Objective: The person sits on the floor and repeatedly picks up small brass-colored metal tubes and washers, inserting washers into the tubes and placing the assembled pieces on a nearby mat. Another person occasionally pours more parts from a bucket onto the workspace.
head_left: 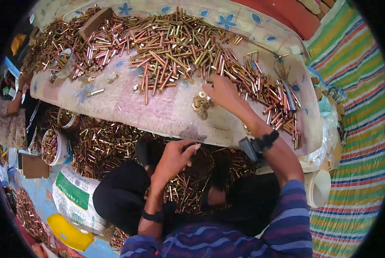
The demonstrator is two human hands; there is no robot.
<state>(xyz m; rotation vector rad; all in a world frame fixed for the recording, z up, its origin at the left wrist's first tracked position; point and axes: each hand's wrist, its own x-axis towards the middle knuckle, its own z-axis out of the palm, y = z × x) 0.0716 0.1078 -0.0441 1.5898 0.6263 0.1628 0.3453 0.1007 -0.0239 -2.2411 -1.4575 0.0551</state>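
Padded board (158, 116): large heap of brass bolts (175, 51) unsorted, bulk remaining. Floor: further bolts (110, 146), plenty left. Small cluster of brass washers (202, 105) gathered by right hand (222, 92), fingers curled, resting beside them. Left hand (173, 157) loosely curled over lap; contents cannot tell.
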